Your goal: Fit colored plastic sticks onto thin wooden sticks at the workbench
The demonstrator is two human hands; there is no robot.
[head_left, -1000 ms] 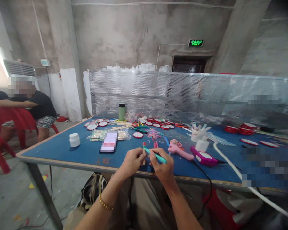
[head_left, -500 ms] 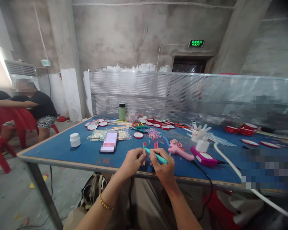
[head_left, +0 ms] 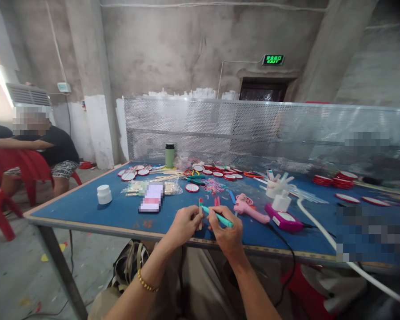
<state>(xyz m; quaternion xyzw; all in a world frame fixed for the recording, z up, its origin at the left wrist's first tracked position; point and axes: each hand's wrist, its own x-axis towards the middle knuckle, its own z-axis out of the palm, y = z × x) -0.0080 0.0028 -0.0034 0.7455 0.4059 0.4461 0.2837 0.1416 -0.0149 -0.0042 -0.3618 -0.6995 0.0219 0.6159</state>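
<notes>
My left hand (head_left: 184, 226) pinches a thin wooden stick (head_left: 200, 202) upright near the table's front edge. The stick's upper end is coloured red and green. Held like a pen in my right hand (head_left: 231, 233) is a teal marker (head_left: 224, 220), its tip at the upper part of the stick; whether it touches cannot be made out. Just behind my hands lie pinkish-red pens or sticks (head_left: 217, 201), partly covered. A pink corded tool (head_left: 251, 210), shaped like a glue gun, rests to the right of my right hand.
A phone (head_left: 150, 200) and a white jar (head_left: 104, 195) are on the left. Behind are pliers (head_left: 196, 180), red-rimmed discs (head_left: 192, 188) and a green flask (head_left: 170, 156). On the right stand a purple box (head_left: 283, 218), a white bottle (head_left: 281, 203) and a hose (head_left: 320, 234). Someone sits far left.
</notes>
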